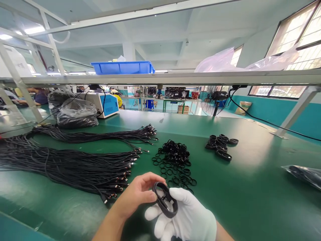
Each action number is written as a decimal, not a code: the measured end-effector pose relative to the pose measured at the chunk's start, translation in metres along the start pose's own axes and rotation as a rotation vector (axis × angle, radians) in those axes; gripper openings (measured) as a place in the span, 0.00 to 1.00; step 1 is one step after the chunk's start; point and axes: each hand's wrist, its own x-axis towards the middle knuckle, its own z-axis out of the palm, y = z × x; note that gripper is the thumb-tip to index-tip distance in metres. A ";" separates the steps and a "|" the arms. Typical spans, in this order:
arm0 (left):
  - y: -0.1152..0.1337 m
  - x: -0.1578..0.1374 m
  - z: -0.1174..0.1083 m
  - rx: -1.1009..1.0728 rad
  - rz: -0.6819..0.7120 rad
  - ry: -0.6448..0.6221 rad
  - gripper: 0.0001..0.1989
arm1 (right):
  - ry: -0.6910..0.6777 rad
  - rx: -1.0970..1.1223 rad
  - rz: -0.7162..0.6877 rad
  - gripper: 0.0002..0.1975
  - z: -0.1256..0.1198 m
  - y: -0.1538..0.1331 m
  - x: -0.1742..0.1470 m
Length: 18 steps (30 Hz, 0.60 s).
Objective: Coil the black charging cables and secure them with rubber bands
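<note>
A coiled black cable is held between my two hands above the green table. My bare left hand grips the coil's left side, its thumb and fingertips against the loops. White-gloved, my right hand holds the coil from the right with the thumb on top and fingers curled underneath. Light-coloured connector ends show inside the loop. Just beyond my hands lies a pile of small black rings, with several loose ones spread toward me. Farther right sits a group of coiled black cables.
Long bundles of straight black cables cover the table's left side, connectors pointing right. Behind them stand plastic-bagged goods and a blue-and-white machine. A clear bag lies at the right edge. An overhead shelf carries a blue bin.
</note>
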 end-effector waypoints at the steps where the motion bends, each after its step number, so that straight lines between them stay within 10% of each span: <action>1: -0.003 0.001 0.000 -0.005 0.013 0.045 0.21 | 0.048 -0.026 -0.043 0.26 -0.002 0.002 0.002; 9: -0.010 0.001 0.000 0.086 0.038 0.183 0.17 | 0.250 -0.194 -0.192 0.19 0.000 0.004 0.008; 18: -0.014 0.001 -0.002 0.090 0.049 0.367 0.18 | 0.972 -1.084 -0.263 0.23 0.024 0.003 0.009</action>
